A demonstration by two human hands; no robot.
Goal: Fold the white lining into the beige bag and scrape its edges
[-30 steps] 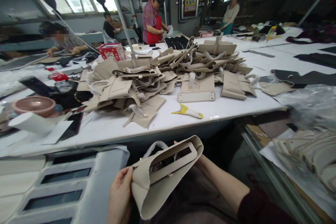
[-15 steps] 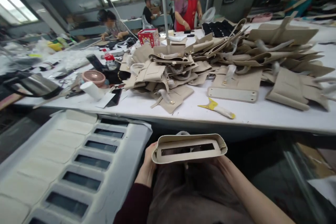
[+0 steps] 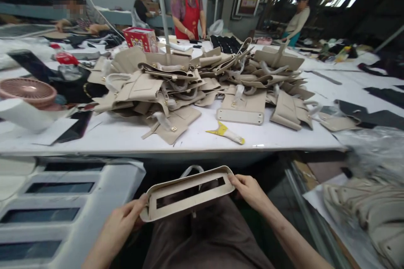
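Note:
A beige handbag body (image 3: pixel 192 199) is held over my lap, its underside toward me with a long rectangular slot through it. My left hand (image 3: pixel 128 214) grips its left end, thumb on the rim. At the right end my right hand (image 3: pixel 248 187) pinches the corner between thumb and fingers. A plastic-wrapped handle (image 3: pixel 192 170) shows behind its far edge. Beyond, on the white table (image 3: pixel 202 139), a beige bottom panel with a pale strip (image 3: pixel 240 116) lies near a yellow-and-white hand tool (image 3: pixel 225 132), whose kind I cannot make out.
Many beige handbag parts (image 3: pixel 135 88) are heaped on the table. A pink fan (image 3: pixel 27 91) and a red box (image 3: pixel 140 40) stand to the left. Beside me are a grey slotted rack (image 3: pixel 107 201) and stacked beige pieces (image 3: pixel 375 214). A person in a red apron (image 3: pixel 189 10) works across the table.
My view has swung right, bringing the stacked beige pieces into sight. The handbag body has tilted, its right end now higher. My right hand has come up into view on its right corner.

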